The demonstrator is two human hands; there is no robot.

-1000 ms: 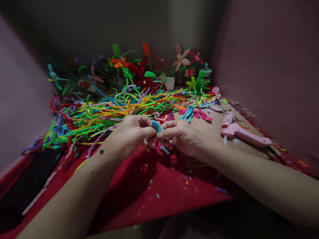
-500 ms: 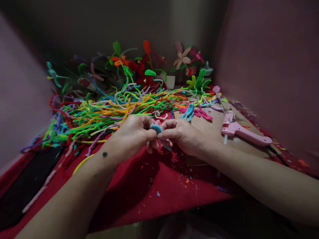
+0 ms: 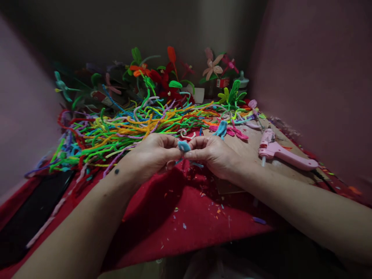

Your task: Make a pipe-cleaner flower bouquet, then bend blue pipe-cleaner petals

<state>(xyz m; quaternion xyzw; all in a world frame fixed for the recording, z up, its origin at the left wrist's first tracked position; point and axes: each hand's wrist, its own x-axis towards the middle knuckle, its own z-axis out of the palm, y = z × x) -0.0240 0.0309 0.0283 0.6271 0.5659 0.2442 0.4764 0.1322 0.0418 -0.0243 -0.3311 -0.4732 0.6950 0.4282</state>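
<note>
Between my two hands is a small piece of light-blue pipe cleaner [image 3: 183, 146], bent into a loop with loose ends showing beneath. My left hand [image 3: 158, 153] pinches its left side between thumb and forefinger. On the other side my right hand [image 3: 207, 153] grips it the same way, fingertips nearly touching. Just beyond my right hand lie blue pipe-cleaner petals [image 3: 221, 129] beside pink ones [image 3: 240, 134]. A large heap of many-coloured pipe cleaners [image 3: 124, 130] spreads behind my left hand.
A pink glue gun [image 3: 286, 154] rests on a brown board [image 3: 247, 155] at the right. Pipe-cleaner flowers [image 3: 213, 69] stand along the back. A black flat object [image 3: 31, 213] lies at the left on the red cloth [image 3: 174, 232], which is strewn with small scraps.
The blue piece has turned between my fingers, so its looped face shows more. My left fingers have curled in and shifted slightly; both hands stay in nearly the same place.
</note>
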